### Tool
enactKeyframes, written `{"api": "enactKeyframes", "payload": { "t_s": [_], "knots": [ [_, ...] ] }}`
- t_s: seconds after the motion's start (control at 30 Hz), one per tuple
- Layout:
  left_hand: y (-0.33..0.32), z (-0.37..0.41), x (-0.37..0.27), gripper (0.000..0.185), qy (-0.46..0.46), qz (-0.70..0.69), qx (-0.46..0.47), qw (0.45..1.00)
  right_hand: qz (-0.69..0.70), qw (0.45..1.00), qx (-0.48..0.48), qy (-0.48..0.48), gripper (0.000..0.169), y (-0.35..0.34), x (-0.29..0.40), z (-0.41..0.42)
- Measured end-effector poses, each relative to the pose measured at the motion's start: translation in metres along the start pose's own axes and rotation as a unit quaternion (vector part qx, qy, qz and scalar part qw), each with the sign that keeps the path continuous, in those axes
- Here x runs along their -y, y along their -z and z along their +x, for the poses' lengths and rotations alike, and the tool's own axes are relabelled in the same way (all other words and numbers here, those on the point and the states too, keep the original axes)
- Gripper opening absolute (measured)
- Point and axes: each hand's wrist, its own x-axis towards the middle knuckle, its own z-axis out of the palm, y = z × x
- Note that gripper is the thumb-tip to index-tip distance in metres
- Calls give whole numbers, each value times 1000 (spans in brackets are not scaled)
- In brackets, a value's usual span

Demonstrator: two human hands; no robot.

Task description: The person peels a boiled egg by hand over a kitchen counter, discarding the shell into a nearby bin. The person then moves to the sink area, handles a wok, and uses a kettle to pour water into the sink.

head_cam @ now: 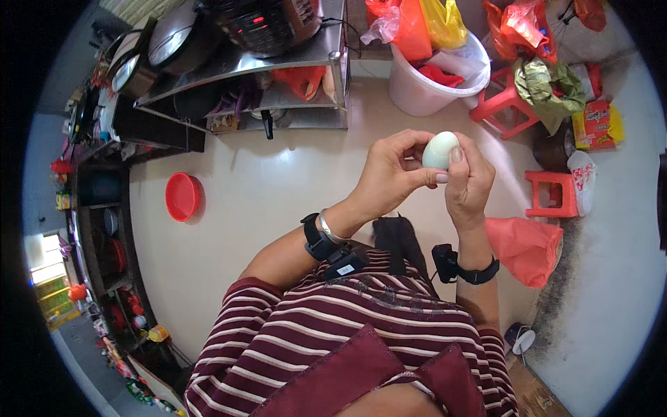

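Note:
A pale blue-green egg (441, 150) is held up in front of my body, above the tiled floor. My left hand (392, 166) grips it from the left, thumb along its lower end. From the right, my right hand (470, 182) holds it too, with the thumb pressed on its side. A faint line runs across the egg; whether it is a crack or a shell edge, I cannot tell. The egg's upper end is whiter than the lower. Fingers hide its underside.
A steel shelf unit (292, 62) with an electric cooker (266, 26) stands ahead on the left. A white bucket (417, 94) of plastic bags is ahead. Red stools (552, 180) line the right wall. A red basin (182, 196) sits on the floor at left.

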Motion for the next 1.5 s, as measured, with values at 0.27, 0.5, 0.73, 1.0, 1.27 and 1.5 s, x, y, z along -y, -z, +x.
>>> {"api": "enactKeyframes", "payload": {
  "t_s": [0.27,0.5,0.73,1.0,1.27,1.5],
  "knots": [
    [-31,149,30,44,24,-12,-26,999,149,986,24,-70,25,33,-123,104],
    [-75,245,38,45,2,29,-98,995,216,972,93,-29,32,70,-207,185],
    [-91,293,41,46,-14,146,-130,981,267,957,82,-75,31,74,-243,215],
    [-84,314,34,45,-1,68,-81,994,208,975,13,-79,25,76,-243,233],
    [-65,309,12,46,-26,-1,-47,999,256,960,-10,-113,26,60,-221,247],
    [-48,296,2,50,-36,-37,-54,997,394,900,-8,-187,21,51,-197,254]
  ]
}}
